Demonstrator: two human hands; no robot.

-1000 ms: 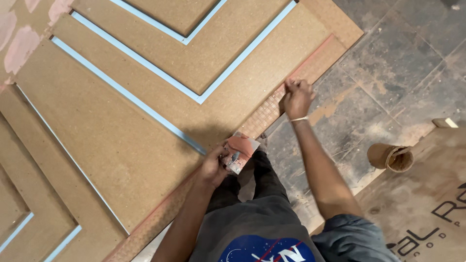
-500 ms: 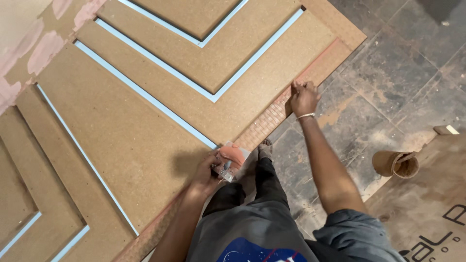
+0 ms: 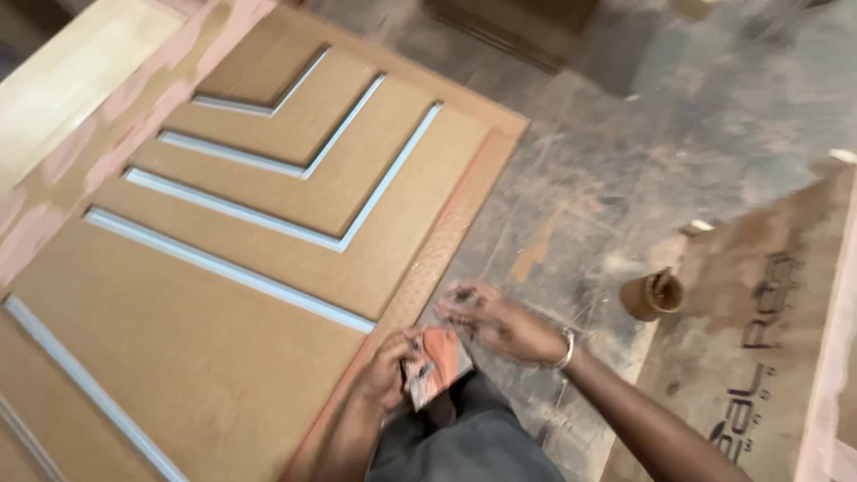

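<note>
Left hand (image 3: 386, 370) with fingers closed around a small reddish putty-smeared card (image 3: 436, 366), held just off the right edge of the wooden door panel (image 3: 223, 357) lying on the floor (image 3: 607, 178). Right hand (image 3: 491, 319) hovers beside the card, fingers loosely spread and holding nothing. A small brown cup (image 3: 652, 295) stands on the floor, well apart to the right.

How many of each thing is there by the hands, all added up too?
Wooden door panel: 1
Small orange container, in the left hand: 1
Brown cup: 1
Cardboard sheet: 1
Right hand, holding nothing I can make out
Total: 4
</note>
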